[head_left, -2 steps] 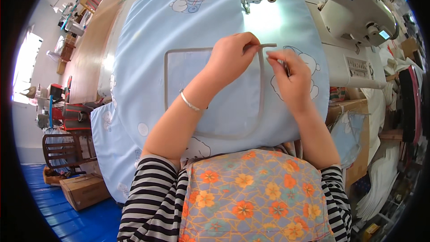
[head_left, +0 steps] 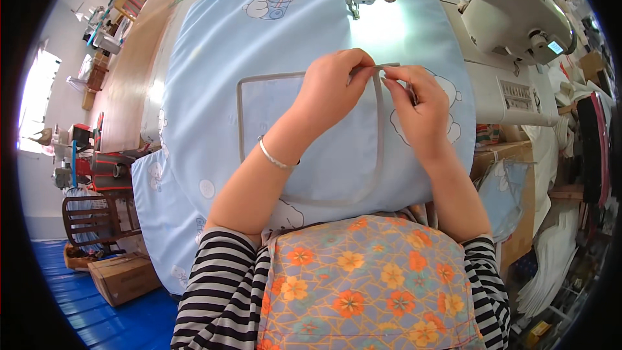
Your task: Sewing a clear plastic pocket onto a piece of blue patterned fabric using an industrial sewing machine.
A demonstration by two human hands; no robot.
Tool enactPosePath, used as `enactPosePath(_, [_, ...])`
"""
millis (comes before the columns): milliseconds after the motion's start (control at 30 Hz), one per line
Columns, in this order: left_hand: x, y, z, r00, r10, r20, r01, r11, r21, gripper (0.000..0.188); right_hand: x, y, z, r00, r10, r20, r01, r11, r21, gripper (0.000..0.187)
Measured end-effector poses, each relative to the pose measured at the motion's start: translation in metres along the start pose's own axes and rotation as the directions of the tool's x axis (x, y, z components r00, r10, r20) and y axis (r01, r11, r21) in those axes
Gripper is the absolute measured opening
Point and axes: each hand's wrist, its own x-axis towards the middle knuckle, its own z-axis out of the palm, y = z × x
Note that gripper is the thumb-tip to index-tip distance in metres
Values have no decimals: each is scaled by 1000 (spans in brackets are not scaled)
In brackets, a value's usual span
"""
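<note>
- Grey binding strip: pinched near its end by the left hand, just beside the right hand — fingers curled, grip unclear.
- Loose pinching could twist it, puckering the blue fabric beneath.

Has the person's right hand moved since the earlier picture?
Yes, slightly: judged against the sewing machine, the right hand has shifted up the picture, toward the machine.

Grey binding: rounded rectangle, end projecting top-right | blue cartoon-print fabric: spread out
</note>
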Motion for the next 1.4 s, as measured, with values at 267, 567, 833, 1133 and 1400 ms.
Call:
enactPosePath(267, [-13,21,-9,992,117,-38,-113,989,97,9,0,-11,9,986,169,-10,-168,984,63,13])
enactPosePath(567, [-22,17,-22,989,133,70,-145,970,197,5,4,-16,3,933,304,195,-315,949,26,10])
enactPosePath(833, [-30,2,-33,977,120,174,-154,968,199,8,33,-9,-2,782,287,553,-360,933,24,13])
enactPosePath(1133, [20,-36,-81,989,116,93,-148,754,640,17,107,60,27,857,285,430,-265,958,-108,22])
enactPosePath(1400, [60,-71,-3,953,179,244,-291,760,580,33,131,105,53,935,183,302,-25,887,-461,18])
